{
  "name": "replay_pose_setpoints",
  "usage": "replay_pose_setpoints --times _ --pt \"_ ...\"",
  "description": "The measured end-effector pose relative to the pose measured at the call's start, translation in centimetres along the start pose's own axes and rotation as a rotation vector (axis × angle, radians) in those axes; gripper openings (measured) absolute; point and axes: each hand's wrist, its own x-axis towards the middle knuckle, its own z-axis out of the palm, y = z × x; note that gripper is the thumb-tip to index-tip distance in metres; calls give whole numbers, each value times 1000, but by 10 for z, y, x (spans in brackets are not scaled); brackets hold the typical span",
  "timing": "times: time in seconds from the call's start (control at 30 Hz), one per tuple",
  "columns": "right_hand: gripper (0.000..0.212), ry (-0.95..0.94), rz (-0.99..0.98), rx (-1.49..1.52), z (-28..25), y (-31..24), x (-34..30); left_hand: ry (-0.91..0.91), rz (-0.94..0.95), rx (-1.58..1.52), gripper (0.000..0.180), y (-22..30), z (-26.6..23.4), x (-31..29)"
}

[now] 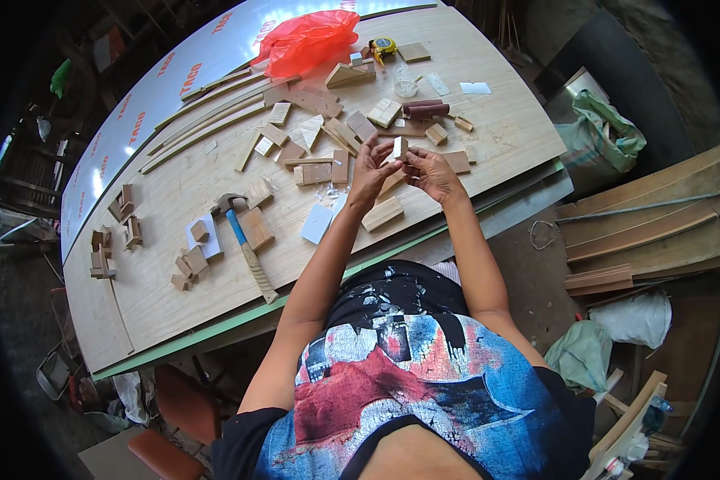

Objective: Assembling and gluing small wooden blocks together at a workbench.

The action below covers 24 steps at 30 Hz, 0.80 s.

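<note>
Between the fingers of both my hands is a small pale wooden block (pixel 400 150), held up over the right part of the wooden worktable (pixel 312 136). My left hand (pixel 370 172) grips its left side, fingers curled. On the other side my right hand (pixel 432 174) pinches it. Wood offcuts lie around and beneath the hands, among them a light block (pixel 383 214) just below them and a reddish sandpaper roll (pixel 426 110) beyond. A claw hammer (pixel 240 232) with a blue and wooden handle rests left of my left forearm.
Several small blocks (pixel 190 264) and little assembled wooden pieces (pixel 130 232) sit on the left. Long thin strips (pixel 208 128), a red plastic bag (pixel 308 42), a yellow tape measure (pixel 382 48) and a clear cup (pixel 406 84) lie farther back. Boards (pixel 648 232) and sacks (pixel 600 136) stand right of the table.
</note>
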Motion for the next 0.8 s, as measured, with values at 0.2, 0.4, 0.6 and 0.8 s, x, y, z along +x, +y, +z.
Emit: replay_pose_setpoints --times 0.2,0.4,0.6,0.8 --pt "17 2 20 149 -14 8 -1 94 -32 531 73 -20 -18 -5" --pt "32 -112 55 211 -21 11 -2 94 77 1348 65 -41 -27 -17" --pt "25 -9 35 144 -33 15 -1 74 119 1458 57 -41 -21 -14" --pt "15 160 20 81 -45 22 5 28 51 1376 40 -39 -30 -12"
